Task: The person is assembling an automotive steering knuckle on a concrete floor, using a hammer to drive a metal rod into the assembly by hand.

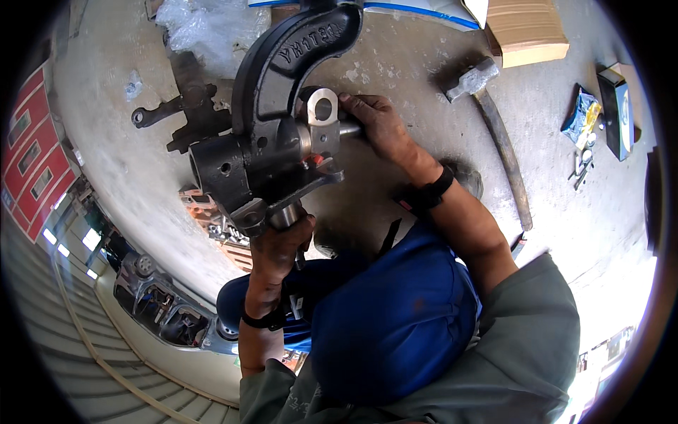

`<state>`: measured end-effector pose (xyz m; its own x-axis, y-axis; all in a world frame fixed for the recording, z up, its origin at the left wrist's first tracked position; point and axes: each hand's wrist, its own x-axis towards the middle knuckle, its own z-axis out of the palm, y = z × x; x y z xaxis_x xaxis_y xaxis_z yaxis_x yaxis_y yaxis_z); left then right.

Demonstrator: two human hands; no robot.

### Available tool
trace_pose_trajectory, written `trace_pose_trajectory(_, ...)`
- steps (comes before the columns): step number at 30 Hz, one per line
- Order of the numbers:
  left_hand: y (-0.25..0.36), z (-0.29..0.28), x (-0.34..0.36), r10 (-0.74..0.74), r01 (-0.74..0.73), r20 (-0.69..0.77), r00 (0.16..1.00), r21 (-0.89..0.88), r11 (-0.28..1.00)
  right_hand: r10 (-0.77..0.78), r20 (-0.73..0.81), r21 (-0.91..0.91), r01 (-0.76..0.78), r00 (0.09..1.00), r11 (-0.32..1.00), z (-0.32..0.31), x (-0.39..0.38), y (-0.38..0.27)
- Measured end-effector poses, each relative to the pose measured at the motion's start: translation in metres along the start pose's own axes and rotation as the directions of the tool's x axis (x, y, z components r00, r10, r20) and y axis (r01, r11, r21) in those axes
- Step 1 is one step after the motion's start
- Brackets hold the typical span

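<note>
A large black cast-metal axle part (265,134) with a curved arm and raised lettering fills the upper middle. A forked metal piece with a bright round eye (323,109) sits against its right side, a small red-orange bit showing beneath the eye. My right hand (385,131) is closed around a grey metal shaft (349,129) that sticks out to the right of that piece. Under the black part, my left hand (279,247) wraps the lower end of a shiny steel pin (285,216). Both hands look stained, and each wrist wears a black band.
A sledgehammer (494,127) lies on the concrete floor to the right. Dark metal parts (191,106) and clear plastic wrap (212,28) are at the upper left. A cardboard box (526,32) stands upper right, with small packages (583,113) beyond. My blue-clad knee (395,304) is close below.
</note>
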<state>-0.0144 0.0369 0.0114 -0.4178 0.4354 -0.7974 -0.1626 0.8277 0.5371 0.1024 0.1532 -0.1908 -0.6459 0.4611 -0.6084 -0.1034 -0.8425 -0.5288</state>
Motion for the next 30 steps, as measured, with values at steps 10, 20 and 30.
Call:
trace_pose_trajectory(10,-0.003,-0.002,-0.002,-0.008,0.010,-0.050,0.999,0.037,0.999,-0.006,-0.187,0.019,0.010,0.982,1.000,0.019,0.009,0.007)
trace_pose_trajectory(20,-0.023,-0.012,0.003,0.357,-0.362,0.139,0.923,0.626,0.690,0.020,-0.129,-0.004,-0.021,0.991,1.000,-0.001,0.006,0.007)
trace_pose_trajectory(30,-0.034,-0.009,0.003,0.429,-0.390,0.035,0.903,0.486,0.782,0.071,-0.043,0.027,-0.070,0.997,0.997,0.008,0.002,-0.006)
